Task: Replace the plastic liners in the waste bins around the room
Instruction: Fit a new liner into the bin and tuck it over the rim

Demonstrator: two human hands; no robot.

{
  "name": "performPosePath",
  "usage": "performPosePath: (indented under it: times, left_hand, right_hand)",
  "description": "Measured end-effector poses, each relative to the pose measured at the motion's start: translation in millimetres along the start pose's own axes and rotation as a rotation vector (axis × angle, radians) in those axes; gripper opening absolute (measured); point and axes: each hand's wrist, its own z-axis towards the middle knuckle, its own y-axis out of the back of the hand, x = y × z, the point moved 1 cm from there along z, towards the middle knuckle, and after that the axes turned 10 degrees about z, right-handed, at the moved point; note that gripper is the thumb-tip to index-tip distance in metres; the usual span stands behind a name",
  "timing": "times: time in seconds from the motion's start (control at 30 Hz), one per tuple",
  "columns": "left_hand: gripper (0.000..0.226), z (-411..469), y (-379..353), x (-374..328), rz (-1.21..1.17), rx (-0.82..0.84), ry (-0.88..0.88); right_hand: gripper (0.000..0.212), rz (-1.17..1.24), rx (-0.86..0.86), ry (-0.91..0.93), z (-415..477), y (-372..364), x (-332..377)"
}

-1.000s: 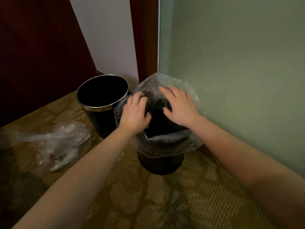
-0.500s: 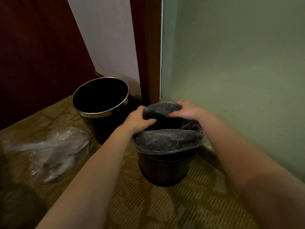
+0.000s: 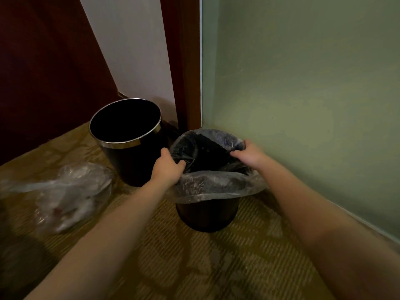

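My left hand (image 3: 167, 167): fingers curled over liner (image 3: 216, 185) at bin (image 3: 207, 215) rim. My right hand (image 3: 249, 155): gripping same liner opposite. Bare bin (image 3: 129, 146) just beyond left hand; bag (image 3: 69, 191) farther left.

Single head view, looking forward-down from above, close over bin (image 3: 207, 215) in room corner.

Patterned carpet (image 3: 194, 267), green wall (image 3: 303, 83), dark wooden door frame (image 3: 186, 61)
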Motion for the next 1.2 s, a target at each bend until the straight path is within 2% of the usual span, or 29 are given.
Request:
performPosePath:
  times: [0.1,0.17,0.27,0.33,0.47,0.6,0.73,0.8,0.87,1.0,1.07,1.17,1.2]
  left_hand:
    - [0.050,-16.6,-1.2,5.0,-0.057,0.006,0.007]
    - [0.059,-26.6,0.8,7.1,0.037,-0.121,-0.071]
    - [0.050,-47.9,18.7,6.1,0.144,-0.430,-0.344]
    - [0.044,-60.9,26.5,10.5,0.155,-0.514,-0.563]
    - [0.038,-93.7,15.1,32.2,0.237,-0.402,-0.854]
    - [0.041,-110.1,-7.7,54.8,0.419,-0.340,-1.028]
    - [0.049,-105.6,-12.7,54.8,0.524,-0.357,-1.007]
    - [0.038,-103.6,-13.2,49.5,0.584,-0.356,-0.998]
    - [0.013,-100.8,-13.8,47.7,0.635,-0.397,-1.023]
    - [0.016,-100.4,-14.7,44.8,0.664,-0.359,-1.063]
    - [0.013,-101.6,-17.7,45.0,0.688,-0.278,-1.099]
    - [0.029,-102.7,-29.9,48.4,0.762,-0.108,-1.126]
    - [0.027,-106.0,-32.3,46.8,0.827,-0.046,-1.140]
  right_hand:
    - [0.062,-0.175,-0.056,0.070,-20.4,1.1,0.4]
    - [0.061,-0.333,-0.142,0.220,-35.0,2.5,2.5]
    - [0.047,-0.403,-0.263,0.538,-58.4,5.7,9.3]
    - [0.039,-0.413,-0.281,0.745,-77.8,3.6,11.7]
    - [0.034,-0.494,-0.250,1.098,-117.0,-1.4,4.1]
    - [0.037,-0.637,-0.089,1.354,-136.3,-5.5,-15.2]
    - [0.042,-0.818,-0.073,1.433,-135.7,-9.6,-29.3]
    - [0.027,-0.853,-0.074,1.453,-133.8,-12.0,-32.5]
    - [0.013,-0.824,-0.076,1.461,-131.4,-14.5,-36.4]
    - [0.017,-0.847,-0.069,1.409,-125.9,-17.8,-46.0]
    - [0.019,-0.857,-0.050,1.393,-125.0,-18.7,-51.9]
    - [0.014,-0.821,0.037,1.431,-129.8,-20.1,-58.1]
    - [0.010,-0.807,0.056,1.442,-132.3,-20.0,-57.3]
